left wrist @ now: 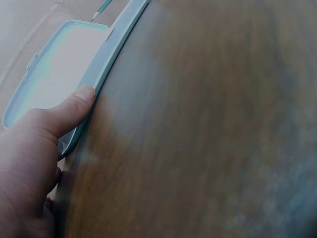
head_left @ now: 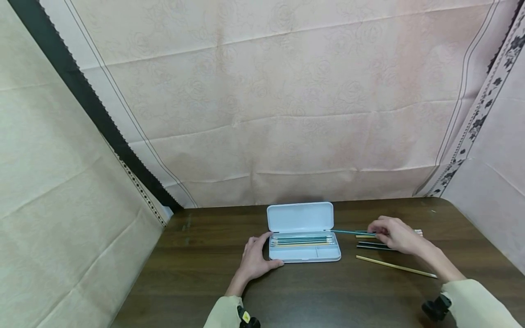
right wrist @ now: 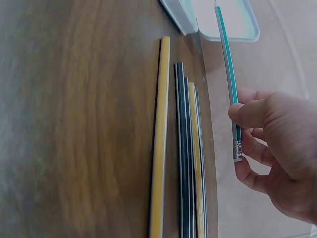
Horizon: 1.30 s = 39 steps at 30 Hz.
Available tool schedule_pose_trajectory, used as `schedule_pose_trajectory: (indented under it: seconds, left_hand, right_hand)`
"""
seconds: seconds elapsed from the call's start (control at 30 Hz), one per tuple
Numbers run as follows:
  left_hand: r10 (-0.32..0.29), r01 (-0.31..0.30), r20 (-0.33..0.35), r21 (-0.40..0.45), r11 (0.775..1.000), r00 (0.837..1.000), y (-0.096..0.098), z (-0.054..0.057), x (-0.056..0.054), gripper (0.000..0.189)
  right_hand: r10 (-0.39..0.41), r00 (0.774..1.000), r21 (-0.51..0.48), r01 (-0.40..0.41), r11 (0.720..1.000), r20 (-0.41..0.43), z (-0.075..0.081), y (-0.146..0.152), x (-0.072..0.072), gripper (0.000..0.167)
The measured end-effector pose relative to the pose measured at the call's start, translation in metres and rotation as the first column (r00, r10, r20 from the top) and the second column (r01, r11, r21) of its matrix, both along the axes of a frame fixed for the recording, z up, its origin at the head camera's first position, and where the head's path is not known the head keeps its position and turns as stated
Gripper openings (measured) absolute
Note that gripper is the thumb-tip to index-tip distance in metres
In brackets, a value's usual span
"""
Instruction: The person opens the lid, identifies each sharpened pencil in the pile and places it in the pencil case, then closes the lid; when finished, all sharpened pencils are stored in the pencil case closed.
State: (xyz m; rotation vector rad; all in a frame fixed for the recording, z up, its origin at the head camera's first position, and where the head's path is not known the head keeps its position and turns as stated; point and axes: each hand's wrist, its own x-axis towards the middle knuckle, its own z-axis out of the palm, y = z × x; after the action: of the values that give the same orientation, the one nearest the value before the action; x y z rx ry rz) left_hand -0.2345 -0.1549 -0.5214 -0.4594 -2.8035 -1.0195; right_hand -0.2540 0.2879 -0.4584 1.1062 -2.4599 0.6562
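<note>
A light blue pencil case (head_left: 304, 260) lies with its lid raised on the table, several pencils (head_left: 301, 240) side by side in its tray. My left hand (head_left: 255, 258) grips the case's left end, thumb along the front edge and fingers towards the back corner. In the right wrist view, my right hand (right wrist: 277, 144) pinches a teal pencil (right wrist: 229, 64) near its metal-capped end. The pencil's sharpened tip points at the case, close to its right side. Below that hand lie dark pencils (right wrist: 183, 148) and a yellow one (right wrist: 195, 144) in a loose bunch.
A single yellow pencil (head_left: 395, 266) lies apart, nearer the front than the bunch. The brown wooden table (head_left: 311, 296) ends at a pale cloth backdrop (head_left: 287, 114) behind the case. Cloth panels also stand at the left (head_left: 74, 205) and right (head_left: 492, 182).
</note>
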Motion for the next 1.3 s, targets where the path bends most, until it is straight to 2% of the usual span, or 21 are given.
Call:
schedule_pose_trajectory:
  seconds: [0.33,0.73,1.3]
  left_hand:
    - [-0.004,0.004,-0.002,0.012,1.0,1.0,0.0,0.0,0.001,0.092]
    - [-0.001,0.001,0.004,0.014,1.0,1.0,-0.001,0.0,0.001,0.092]
    - [0.018,-0.018,0.03,0.005,1.0,0.999,0.0,0.001,0.001,0.092]
  right_hand:
    - [-0.006,0.993,0.026,0.003,1.0,0.118,0.004,-0.017,-0.001,0.027]
    - [-0.035,0.968,0.036,0.026,0.999,0.248,0.006,-0.042,-0.003,0.022]
    - [-0.006,0.965,0.032,-0.003,0.999,0.263,0.003,-0.082,-0.008,0.023]
